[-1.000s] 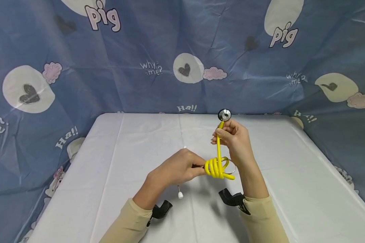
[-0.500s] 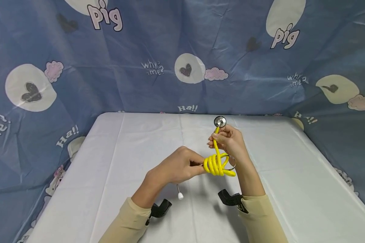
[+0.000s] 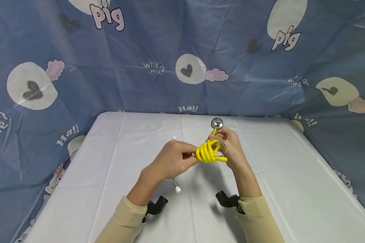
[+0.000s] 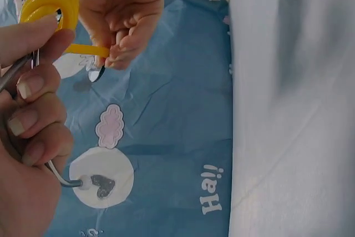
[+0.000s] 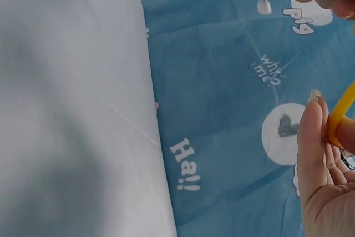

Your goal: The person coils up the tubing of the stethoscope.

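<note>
A stethoscope with yellow tubing [image 3: 206, 152] is held up over the table, its tube wound in several coils around the metal ear tubes. My left hand [image 3: 171, 158] grips those ear tubes just left of the coils. White ear tips [image 3: 178, 189] stick out below and above that hand. With thumb and fingers, my right hand [image 3: 232, 146] pinches the free tube end near the round silver chest piece [image 3: 217, 123]. In the left wrist view, the coils [image 4: 47, 4] sit at the left fingertips and the chest piece [image 4: 96, 74] hangs beyond the right fingers.
A white-covered table [image 3: 140, 135] lies under both hands. Behind it hangs a blue printed cloth [image 3: 246, 67] that also runs down the sides. Black wrist mounts [image 3: 228, 199] stick out inward from both beige sleeves [image 3: 258, 216].
My left hand and the coils have moved left and up. The right hand has come down and left with the chest piece, and the straight tube stretch now lies mostly behind the coils.
</note>
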The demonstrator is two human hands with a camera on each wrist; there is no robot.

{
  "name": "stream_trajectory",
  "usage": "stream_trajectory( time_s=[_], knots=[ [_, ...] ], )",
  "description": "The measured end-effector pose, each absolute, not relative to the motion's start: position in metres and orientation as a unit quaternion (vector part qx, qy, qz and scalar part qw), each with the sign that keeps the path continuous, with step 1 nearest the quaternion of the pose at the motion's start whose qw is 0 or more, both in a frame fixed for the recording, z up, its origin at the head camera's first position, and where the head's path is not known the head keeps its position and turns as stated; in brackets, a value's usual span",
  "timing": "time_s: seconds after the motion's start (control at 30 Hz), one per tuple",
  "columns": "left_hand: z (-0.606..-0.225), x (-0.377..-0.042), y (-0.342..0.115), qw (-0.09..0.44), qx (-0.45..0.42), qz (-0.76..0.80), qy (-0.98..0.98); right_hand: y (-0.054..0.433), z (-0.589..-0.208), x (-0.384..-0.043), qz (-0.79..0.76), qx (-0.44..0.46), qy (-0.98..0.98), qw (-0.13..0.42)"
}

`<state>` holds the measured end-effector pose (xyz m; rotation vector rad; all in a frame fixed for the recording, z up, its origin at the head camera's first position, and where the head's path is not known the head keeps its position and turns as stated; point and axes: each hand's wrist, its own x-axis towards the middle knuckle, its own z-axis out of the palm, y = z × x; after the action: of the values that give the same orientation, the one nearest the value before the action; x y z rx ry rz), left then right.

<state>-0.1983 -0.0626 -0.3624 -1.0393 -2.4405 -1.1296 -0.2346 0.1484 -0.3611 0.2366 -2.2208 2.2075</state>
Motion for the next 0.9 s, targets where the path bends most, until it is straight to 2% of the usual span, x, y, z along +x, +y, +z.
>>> stream_trajectory(
  time_s=[0.23, 0.53, 0.67, 0.9],
  knots=[
    [-0.362, -0.205, -0.071, 0.125, -0.273, -0.472, -0.829, 0.146, -0.362, -0.234, 0.717, 0.097, -0.689, 0.034],
    [-0.362, -0.21, -0.075, 0.106, -0.148, -0.536, -0.824, 0.134, -0.368, -0.229, 0.669, 0.214, -0.705, 0.1],
    [-0.36, -0.209, -0.074, 0.099, -0.134, -0.538, -0.826, 0.131, -0.367, -0.227, 0.63, 0.239, -0.723, 0.154],
    [-0.358, -0.206, -0.068, 0.095, -0.124, -0.54, -0.827, 0.124, -0.367, -0.223, 0.593, 0.228, -0.732, 0.246]
  ],
)
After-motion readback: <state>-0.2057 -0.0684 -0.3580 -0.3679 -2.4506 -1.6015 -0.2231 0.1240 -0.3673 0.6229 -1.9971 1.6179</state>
